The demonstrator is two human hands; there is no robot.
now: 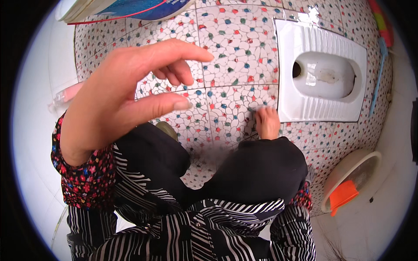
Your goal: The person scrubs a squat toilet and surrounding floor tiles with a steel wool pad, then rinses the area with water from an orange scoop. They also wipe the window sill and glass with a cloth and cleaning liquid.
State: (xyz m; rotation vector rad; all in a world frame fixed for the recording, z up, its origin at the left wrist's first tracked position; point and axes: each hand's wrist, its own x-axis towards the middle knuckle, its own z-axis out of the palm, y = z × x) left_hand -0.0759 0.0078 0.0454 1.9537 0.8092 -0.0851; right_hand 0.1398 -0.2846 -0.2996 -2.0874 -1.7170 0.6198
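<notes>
My left hand (130, 81) is raised at the upper left, its thumb and fingers curved apart with nothing between them. Low beside my right knee, my right hand (268, 122) is near the tiled floor (235, 52), close to the near left corner of a white ceramic squat toilet (287, 107). Its fingers are curled and slightly blurred; something dark shows at the fingertips, but whether the hand holds it cannot be told. The toilet pan is wet, with small dark marks.
A bucket (140, 9) with a red handle stands at the top left. A pink bottle (70, 92) lies by the left wall. Along the right wall are a light blue stick (378, 78) and a tilted whitish basin (336, 176) with an orange thing (343, 195) on it.
</notes>
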